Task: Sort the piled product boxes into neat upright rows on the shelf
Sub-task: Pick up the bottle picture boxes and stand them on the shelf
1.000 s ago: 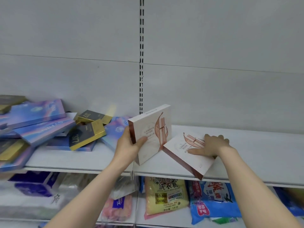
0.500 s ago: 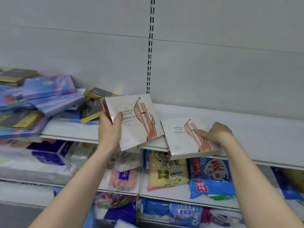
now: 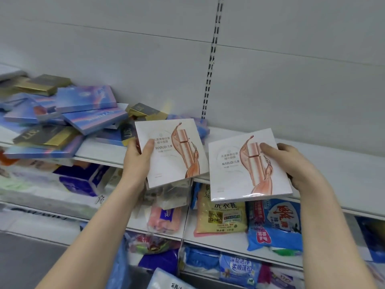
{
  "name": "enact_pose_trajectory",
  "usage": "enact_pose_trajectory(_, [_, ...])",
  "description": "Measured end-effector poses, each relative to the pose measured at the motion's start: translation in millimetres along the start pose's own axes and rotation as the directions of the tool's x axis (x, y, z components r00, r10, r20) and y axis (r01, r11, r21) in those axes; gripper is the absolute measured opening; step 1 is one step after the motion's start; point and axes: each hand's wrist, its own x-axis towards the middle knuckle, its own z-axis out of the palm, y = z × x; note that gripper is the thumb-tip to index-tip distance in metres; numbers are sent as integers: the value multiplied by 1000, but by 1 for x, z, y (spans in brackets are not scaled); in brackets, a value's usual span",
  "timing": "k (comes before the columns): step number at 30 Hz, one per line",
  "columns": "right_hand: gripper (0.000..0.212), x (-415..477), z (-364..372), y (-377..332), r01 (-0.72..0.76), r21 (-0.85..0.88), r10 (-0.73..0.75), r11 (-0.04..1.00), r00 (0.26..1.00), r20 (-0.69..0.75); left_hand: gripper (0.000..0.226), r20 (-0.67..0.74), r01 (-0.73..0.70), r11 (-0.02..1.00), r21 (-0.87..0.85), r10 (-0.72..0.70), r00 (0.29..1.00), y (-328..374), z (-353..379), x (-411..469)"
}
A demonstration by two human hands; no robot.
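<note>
Shelf: the right stretch is seen bare against the grey back panel, and no upright row is found anywhere on it. Nothing sorted is in view, so the task is judged barely begun.

Pile: heaped flat and crooked on the shelf's left end. Blue iridescent boxes and black-gold boxes are overlapped at all angles. Nearly all of the sorting is judged to be left here.

Bagged goods are seen on the lower shelves and are not part of the job.

Left white box is held up in front of the shelf edge just right of the pile, face to camera, tilted slightly. Right white box is held just beside it, a narrow gap between them, its lower part hanging below the shelf lip. Neither box is set down.

Left hand: closed round the left edge of its box, thumb laid on the front, fingers hidden behind. Right hand: the right edge of its box is gripped the same way, thumb pressed on the printed face.

Next judged: both boxes are to be stood on edge on the bare stretch.
</note>
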Motion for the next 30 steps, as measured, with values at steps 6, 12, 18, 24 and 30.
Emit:
enact_pose_trajectory(6, [21, -59, 77, -12, 136, 214, -151, 967, 987, 53, 37, -72, -52, 998, 45, 56, 996, -16, -90, -19])
enact_pose_trajectory(12, [21, -88, 218, -7, 193, 132, -210, 972, 969, 128, 28, -183, -28, 992, 121, 50, 982, -48, -235, -38])
enact_pose_trajectory(18, [16, -123, 383, -11, 314, 18, -310, 949, 924, 223, 19, -367, 54, 990, 131, -2, 930, -79, -398, -48])
enact_pose_trajectory(24, [26, -155, 529, -28, 402, -83, -356, 912, 874, 331, 26, -557, 80, 987, 141, 13, 831, -88, -523, -48])
enact_pose_trajectory(30, [26, -166, 642, -72, 547, -106, -454, 831, 775, 440, 28, -677, 102, 982, 159, 33, 735, -79, -622, -20])
